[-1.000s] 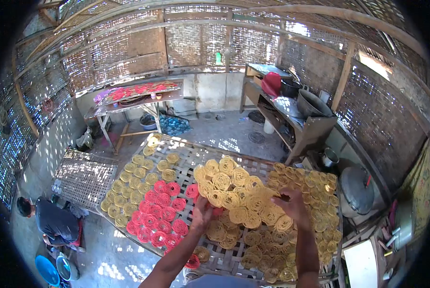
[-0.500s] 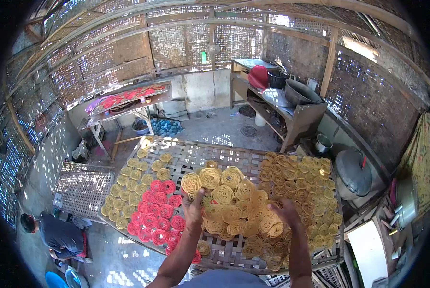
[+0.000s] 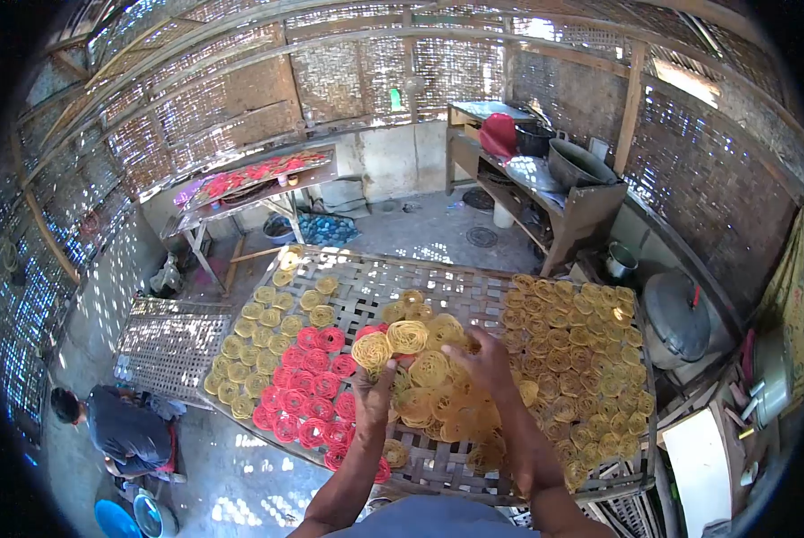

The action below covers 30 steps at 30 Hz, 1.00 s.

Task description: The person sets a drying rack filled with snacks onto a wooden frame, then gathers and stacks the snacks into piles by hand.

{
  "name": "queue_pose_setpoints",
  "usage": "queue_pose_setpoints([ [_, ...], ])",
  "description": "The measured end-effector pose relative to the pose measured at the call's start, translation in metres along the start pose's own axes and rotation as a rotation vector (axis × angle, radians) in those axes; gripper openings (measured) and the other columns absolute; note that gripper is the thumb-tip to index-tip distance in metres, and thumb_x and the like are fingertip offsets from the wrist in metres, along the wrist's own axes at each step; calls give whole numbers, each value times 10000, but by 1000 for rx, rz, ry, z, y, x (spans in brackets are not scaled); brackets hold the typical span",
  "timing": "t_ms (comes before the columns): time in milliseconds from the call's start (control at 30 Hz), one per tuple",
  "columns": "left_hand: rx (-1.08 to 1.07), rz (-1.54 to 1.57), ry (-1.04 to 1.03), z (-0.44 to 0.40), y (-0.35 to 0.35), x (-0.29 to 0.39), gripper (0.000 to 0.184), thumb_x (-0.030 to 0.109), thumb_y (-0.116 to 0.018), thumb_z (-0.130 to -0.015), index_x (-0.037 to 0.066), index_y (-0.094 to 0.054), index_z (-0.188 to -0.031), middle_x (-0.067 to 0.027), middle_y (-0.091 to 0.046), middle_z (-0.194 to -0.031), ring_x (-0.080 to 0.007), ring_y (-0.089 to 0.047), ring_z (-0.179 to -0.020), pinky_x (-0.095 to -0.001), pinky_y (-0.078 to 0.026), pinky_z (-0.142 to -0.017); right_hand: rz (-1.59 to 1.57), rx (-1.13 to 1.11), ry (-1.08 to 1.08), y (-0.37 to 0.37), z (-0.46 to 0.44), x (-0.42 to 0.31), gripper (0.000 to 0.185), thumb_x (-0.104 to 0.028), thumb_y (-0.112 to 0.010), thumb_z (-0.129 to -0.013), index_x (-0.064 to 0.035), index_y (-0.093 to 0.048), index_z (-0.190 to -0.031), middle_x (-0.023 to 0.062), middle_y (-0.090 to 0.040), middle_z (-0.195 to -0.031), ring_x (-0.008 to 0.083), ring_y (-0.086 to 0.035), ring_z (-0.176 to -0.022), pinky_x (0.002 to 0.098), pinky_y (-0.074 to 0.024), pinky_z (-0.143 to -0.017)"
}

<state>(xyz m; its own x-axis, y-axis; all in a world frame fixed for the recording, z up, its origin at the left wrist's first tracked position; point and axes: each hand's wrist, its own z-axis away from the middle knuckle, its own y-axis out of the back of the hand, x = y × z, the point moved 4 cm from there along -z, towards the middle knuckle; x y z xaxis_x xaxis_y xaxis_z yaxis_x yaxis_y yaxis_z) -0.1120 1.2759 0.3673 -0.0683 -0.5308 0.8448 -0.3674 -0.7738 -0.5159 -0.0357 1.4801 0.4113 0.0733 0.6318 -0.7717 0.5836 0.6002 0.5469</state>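
My left hand (image 3: 375, 394) grips pale yellow coiled noodle nests (image 3: 370, 351), its thumb on their near edge. A brighter yellow nest (image 3: 407, 338) lies against them, with a red patch showing underneath. My right hand (image 3: 484, 359) reaches in from the right, its fingertips closed at the edge of another yellow nest (image 3: 444, 331); the grip is partly hidden. Between and below my hands spreads an overlapping heap of yellow nests (image 3: 430, 368), blurred on its right side. Under it all is a woven bamboo rack (image 3: 375, 273). Red nests (image 3: 313, 360) lie in rows left of my left hand.
Yellow nests (image 3: 267, 336) line the rack's left side, and darker golden ones (image 3: 572, 359) cover its right. A person (image 3: 133, 430) crouches at lower left beside blue basins (image 3: 115, 518). Behind stand a side table (image 3: 249, 193) and a wooden bench (image 3: 590, 215) with a large pot (image 3: 581, 166).
My right hand has moved left and up, from the heap's right edge to a nest near its top. My left hand keeps its hold. The view has shifted slightly.
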Motion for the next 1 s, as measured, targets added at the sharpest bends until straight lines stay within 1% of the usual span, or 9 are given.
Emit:
queue_pose_setpoints([
  [100, 78, -71, -1, -2, 20, -11, 255, 62, -610, -960, 0, -627, -1207, -48, -678, -1113, -128, -637, -973, -288, -512, -844, -37, 150, 118, 0, 3, -2, 545, -514, -812, -757, -51, -733, -1033, 132, -736, -841, 250, -722, -735, 360, -556, -680],
  [300, 274, -235, -86, -3, 10, 3, 242, 123, -603, -974, -21, -645, -1165, -34, -698, -1006, -109, -623, -851, -277, -499, -730, -76, 334, 369, 0, 4, -9, 398, -367, -872, -741, -40, -726, -914, 95, -690, -697, 200, -654, -581, 335, -508, -561],
  [467, 314, -332, 8, -14, 28, -6, 244, 163, -628, -967, 4, -679, -1144, -66, -708, -1029, -138, -663, -823, -307, -532, -689, -114, 295, 269, 11, 9, -14, 361, -348, -838, -787, -23, -717, -888, 82, -687, -695, 177, -642, -593, 332, -501, -568],
  [600, 141, -151, 97, -11, 6, -3, 236, 129, -617, -969, 1, -665, -1162, -45, -705, -997, -131, -646, -859, -291, -517, -744, -367, 104, 77, -12, 0, 40, 389, -381, -714, -899, 2, -711, -967, 69, -672, -697, 161, -602, -598, 330, -483, -574],
  [667, 29, -29, 72, -8, -8, -4, 241, 133, -622, -969, 10, -669, -1171, -44, -705, -1013, -134, -648, -878, -292, -519, -769, -378, 180, 135, -20, -10, 11, 407, -392, -650, -937, 8, -696, -1001, 63, -637, -688, 142, -556, -605, 325, -455, -576],
  [700, -45, -15, 133, -2, -16, 2, 251, 136, -614, -980, 6, -664, -1189, -39, -703, -1051, -136, -642, -933, -295, -509, -832, -369, 148, 143, -21, -11, 4, 412, -392, -632, -948, 11, -687, -1012, 62, -625, -688, 137, -540, -612, 324, -446, -579],
  [800, -110, -26, 22, -6, -26, 2, 237, 137, -598, -992, -1, -673, -1170, -42, -706, -1043, -128, -641, -916, -292, -510, -828, -314, -83, 131, -22, -15, -7, 417, -383, -610, -962, 25, -659, -1036, 65, -599, -699, 128, -510, -638, 326, -429, -596],
  [900, -61, -290, -25, -9, -16, 0, 284, 206, -599, -998, -26, -668, -1147, -61, -710, -1038, -110, -631, -913, -280, -510, -787, -336, -199, 119, -24, -15, -9, 410, -375, -595, -974, 27, -656, -1027, 82, -609, -717, 141, -523, -656, 339, -435, -609],
  [1000, -36, -504, 18, -19, 5, -10, 349, 250, -610, -990, -42, -640, -1178, -99, -705, -1083, -132, -637, -966, -300, -510, -812, -484, -172, 43, -30, -15, -4, 390, -355, -593, -977, 27, -656, -1022, 95, -600, -704, 161, -518, -647, 354, -443, -615],
])
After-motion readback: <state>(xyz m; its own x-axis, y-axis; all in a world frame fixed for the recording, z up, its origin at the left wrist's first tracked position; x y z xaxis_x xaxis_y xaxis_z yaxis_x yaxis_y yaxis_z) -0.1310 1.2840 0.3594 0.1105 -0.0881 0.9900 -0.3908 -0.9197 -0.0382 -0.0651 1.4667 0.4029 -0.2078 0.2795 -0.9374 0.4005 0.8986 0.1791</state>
